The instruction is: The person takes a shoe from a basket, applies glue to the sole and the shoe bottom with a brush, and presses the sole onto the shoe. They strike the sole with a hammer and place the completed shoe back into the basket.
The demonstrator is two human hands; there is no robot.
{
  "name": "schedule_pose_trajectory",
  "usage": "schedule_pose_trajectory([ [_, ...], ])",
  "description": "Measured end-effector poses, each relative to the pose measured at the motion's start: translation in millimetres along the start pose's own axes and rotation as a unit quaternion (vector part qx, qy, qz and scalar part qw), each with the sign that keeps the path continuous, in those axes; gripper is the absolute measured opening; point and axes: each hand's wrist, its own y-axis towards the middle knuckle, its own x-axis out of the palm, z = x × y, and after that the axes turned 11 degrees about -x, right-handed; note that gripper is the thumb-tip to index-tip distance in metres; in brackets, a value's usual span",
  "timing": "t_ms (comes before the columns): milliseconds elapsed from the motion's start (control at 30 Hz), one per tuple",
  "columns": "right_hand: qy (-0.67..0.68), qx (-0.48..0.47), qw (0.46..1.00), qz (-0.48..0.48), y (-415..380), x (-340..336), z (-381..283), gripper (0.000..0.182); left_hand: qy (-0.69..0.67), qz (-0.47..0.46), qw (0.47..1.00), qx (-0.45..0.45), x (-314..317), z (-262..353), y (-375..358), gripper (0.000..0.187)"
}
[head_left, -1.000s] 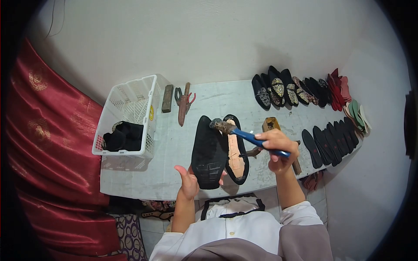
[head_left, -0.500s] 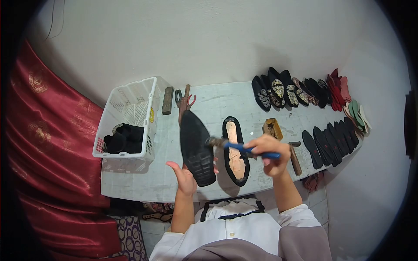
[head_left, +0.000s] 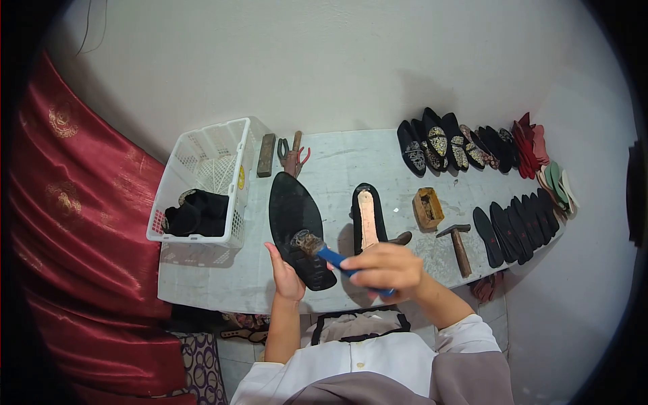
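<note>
My left hand (head_left: 289, 278) holds a black shoe sole (head_left: 290, 209) upright from beneath, thumb at its left edge and the other fingers mostly hidden behind it. In my right hand (head_left: 390, 268) is a blue-handled brush (head_left: 329, 256), its bristles against the middle of the sole's face, just above the ridged heel part. A black shoe (head_left: 376, 214) lies bottom up on the table beside the sole, its pale inner board showing; my right hand covers its lower end.
Left stands a white plastic basket (head_left: 233, 182) holding dark shoes. Behind the sole are a dark block (head_left: 266, 155) and pliers (head_left: 305, 156). To the right are a small yellowish box (head_left: 428, 209), a hammer (head_left: 461, 253), a row of black soles (head_left: 487, 233) and several finished shoes (head_left: 410, 148).
My right hand has moved left and down, carrying the brush from the sole's right edge onto the middle of its face. The sole has tilted slightly; my left hand keeps its hold.
</note>
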Motion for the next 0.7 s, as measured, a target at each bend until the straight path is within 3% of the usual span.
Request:
schedule_pose_trajectory([
  [67,-0.033,0.015,0.999,0.038,-1,-6,11,0.033,0.021,-0.126,0.992,0.001,-5,4,-4,0.088],
  [167,-0.081,0.01,0.996,0.023,4,-12,12,0.026,0.015,-0.148,0.989,-0.006,-4,1,-5,0.088],
  [333,0.054,-0.015,0.998,-0.026,9,-18,-5,0.025,0.017,-0.104,0.994,-0.017,-2,11,-8,0.089],
  [533,-0.094,0.014,0.995,0.014,7,-27,14,0.029,0.054,-0.14,0.988,-0.043,-6,5,-7,0.089],
  [700,0.048,0.017,0.999,0.01,6,-21,-3,0.026,0.035,-0.132,0.989,-0.058,-9,9,-8,0.088],
])
